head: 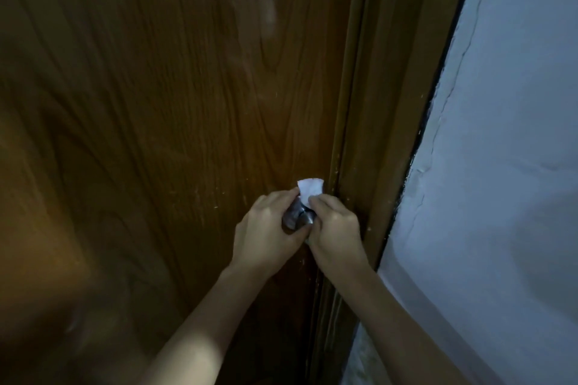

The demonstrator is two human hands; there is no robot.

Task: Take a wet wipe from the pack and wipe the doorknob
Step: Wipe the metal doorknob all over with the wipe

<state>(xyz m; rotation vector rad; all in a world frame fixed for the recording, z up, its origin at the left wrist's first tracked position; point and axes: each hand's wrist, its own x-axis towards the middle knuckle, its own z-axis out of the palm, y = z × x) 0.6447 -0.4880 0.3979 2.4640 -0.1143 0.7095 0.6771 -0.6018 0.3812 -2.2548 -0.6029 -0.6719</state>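
A round metal doorknob (296,217) sticks out of the brown wooden door (175,103), close to its right edge. My left hand (266,233) cups the knob from the left, its thumb under the knob. My right hand (336,228) is closed on a white wet wipe (311,189) and presses it against the knob's right side. A corner of the wipe pokes up above both hands. Most of the knob is hidden by my fingers. The wipe pack is not in view.
The wooden door frame (384,103) runs down just right of the knob. A pale painted wall (506,166) with cracks fills the right side. The scene is dim.
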